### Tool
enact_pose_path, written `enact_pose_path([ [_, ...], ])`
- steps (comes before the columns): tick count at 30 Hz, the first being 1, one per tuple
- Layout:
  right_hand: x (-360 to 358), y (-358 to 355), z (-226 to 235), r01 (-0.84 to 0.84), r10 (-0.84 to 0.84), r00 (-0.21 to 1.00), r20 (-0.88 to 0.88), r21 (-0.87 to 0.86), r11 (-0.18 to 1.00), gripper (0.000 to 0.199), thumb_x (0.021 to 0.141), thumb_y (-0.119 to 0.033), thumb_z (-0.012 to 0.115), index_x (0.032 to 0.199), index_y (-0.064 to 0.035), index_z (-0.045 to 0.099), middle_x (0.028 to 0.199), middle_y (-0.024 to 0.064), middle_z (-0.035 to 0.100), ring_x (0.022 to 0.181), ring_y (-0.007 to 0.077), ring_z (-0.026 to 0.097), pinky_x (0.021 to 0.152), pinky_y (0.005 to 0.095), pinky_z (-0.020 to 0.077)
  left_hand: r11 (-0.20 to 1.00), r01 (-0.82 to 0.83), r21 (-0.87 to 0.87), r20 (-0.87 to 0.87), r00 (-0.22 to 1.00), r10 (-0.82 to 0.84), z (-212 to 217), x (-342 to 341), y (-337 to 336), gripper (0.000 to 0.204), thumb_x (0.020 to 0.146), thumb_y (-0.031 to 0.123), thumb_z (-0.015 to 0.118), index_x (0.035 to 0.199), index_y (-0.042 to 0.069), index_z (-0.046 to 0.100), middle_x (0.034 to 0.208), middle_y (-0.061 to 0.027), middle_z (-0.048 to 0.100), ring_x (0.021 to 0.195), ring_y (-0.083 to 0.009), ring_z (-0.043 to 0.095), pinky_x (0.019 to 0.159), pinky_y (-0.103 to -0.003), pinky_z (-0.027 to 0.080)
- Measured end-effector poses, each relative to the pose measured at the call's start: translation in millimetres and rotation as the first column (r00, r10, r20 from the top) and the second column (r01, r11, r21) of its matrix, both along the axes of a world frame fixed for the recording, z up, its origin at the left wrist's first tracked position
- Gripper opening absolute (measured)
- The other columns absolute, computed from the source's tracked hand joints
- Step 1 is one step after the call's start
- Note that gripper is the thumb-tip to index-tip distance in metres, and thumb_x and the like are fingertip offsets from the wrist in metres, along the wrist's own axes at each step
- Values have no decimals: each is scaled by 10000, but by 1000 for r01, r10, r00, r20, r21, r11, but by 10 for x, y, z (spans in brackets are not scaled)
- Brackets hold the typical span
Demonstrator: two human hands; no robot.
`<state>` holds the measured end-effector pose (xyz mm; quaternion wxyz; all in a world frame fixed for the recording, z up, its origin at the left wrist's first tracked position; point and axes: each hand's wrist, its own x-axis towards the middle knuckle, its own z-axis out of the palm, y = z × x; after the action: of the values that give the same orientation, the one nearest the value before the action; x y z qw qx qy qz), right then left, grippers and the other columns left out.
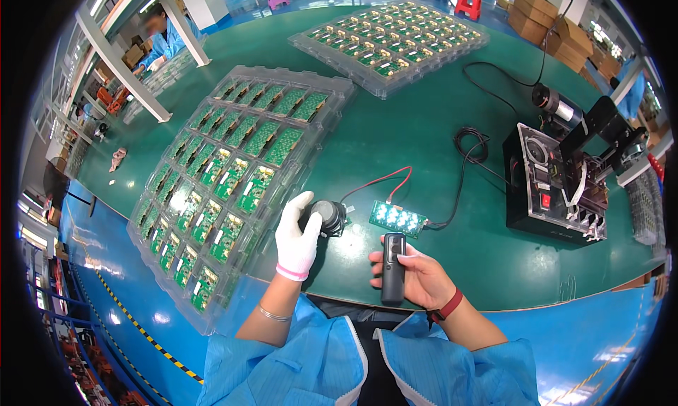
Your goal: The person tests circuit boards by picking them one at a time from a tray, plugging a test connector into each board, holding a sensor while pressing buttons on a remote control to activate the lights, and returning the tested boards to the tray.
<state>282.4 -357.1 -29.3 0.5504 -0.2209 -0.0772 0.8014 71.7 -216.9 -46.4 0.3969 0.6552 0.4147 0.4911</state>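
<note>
My left hand (296, 240), in a white glove with a pink cuff, grips a round black part (327, 217) that looks like a small speaker, near the table's front edge. Its thumb and fingers lie on the part's side and top. My bare right hand (422, 277) holds a slim black remote control (393, 268) upright, the thumb on its front near the buttons. Just beyond the remote lies a small green circuit board (397, 217) with bright white lights lit. A red wire (402, 176) loops from this board toward the round part.
Clear plastic trays of green circuit boards (244, 134) lie at the left and far middle (388, 42). On the right stands a black machine (554, 173) with a red switch. A black cable (462, 173) runs to the lit board. Another person (166, 42) sits at the far left.
</note>
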Motion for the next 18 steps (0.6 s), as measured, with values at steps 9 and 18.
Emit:
enact_pose_path([
  [9,-48,-1,98,-65,56,985,164,53,996,566,917,42,425,1427,-61,199,1352,212,439,1231,330,502,1024,516,444,1000,-4,0,4,1000,4,-12,5,4,390,860,31,599,1242,-32,546,1196,-136,597,1091,-201,592,960,-308,455],
  [18,-36,5,109,-60,50,985,166,54,997,557,925,31,429,1425,-56,200,1337,207,446,1226,328,504,1016,513,453,1000,-14,-7,8,1000,14,-1,16,2,387,856,38,604,1235,-27,556,1181,-128,607,1068,-197,600,946,-305,461],
])
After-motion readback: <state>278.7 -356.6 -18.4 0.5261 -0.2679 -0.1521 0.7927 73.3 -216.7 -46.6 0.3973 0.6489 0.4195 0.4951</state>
